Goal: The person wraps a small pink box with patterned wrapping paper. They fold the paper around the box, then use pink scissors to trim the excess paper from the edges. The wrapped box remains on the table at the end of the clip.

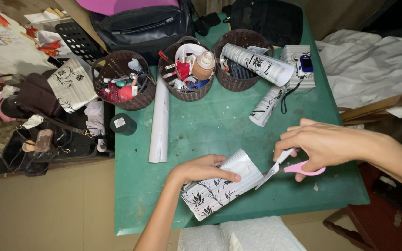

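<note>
My left hand (204, 169) presses and grips a folded sheet of white paper with a black floral pattern (219, 190) at the near edge of the green table (210, 125). In my right hand (324, 144) are pink-handled scissors (288, 167), their blades open at the sheet's right edge. Both forearms reach in from the bottom and right.
Three dark woven baskets (124, 81) (187, 69) (243, 60) of small items stand at the table's far side. Rolled patterned papers (268, 104), a plain white roll (160, 123), a black cylinder (123, 124) and a patterned box (301, 65) lie around. Bags crowd the left; white cloth lies right.
</note>
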